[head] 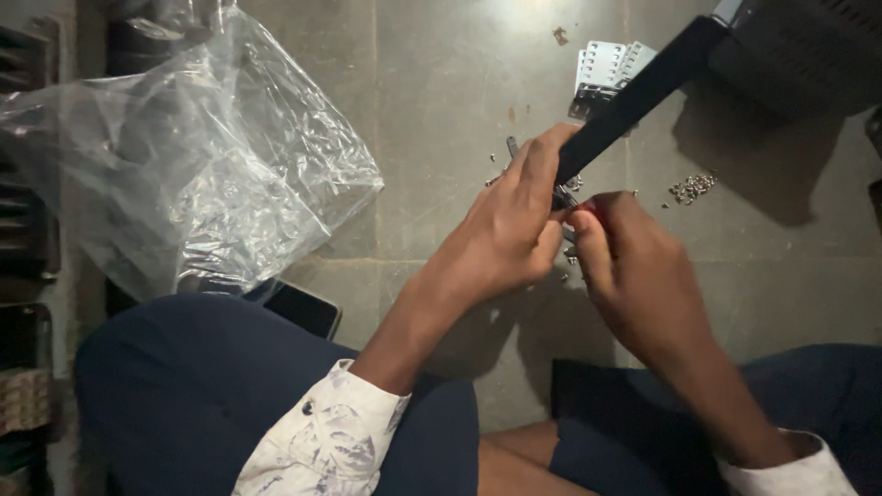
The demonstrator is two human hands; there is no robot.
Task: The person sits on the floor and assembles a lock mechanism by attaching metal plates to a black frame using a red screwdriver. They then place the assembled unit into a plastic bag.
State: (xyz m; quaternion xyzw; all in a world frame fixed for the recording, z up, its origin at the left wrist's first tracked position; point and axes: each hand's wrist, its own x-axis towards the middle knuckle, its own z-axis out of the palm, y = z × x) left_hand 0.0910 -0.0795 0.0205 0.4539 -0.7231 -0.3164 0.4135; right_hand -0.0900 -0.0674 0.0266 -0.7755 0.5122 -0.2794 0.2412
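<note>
My left hand (pixel 514 220) grips the near end of a long black flat bar (pixel 643 92) that slants up to the right over the tiled floor. My right hand (pixel 634 276) pinches something small at the bar's near end, where a bit of metal hardware (pixel 562 197) shows between the fingers. What the right fingertips hold is too small and hidden to tell. Both hands touch at the fingertips.
A large crumpled clear plastic bag (pixel 202 156) lies at the left. White perforated metal brackets (pixel 606 69) and a little heap of screws (pixel 692 187) lie on the floor beyond the hands. A dark phone (pixel 303 308) rests by my left knee. Dark crates (pixel 808 46) stand at the top right.
</note>
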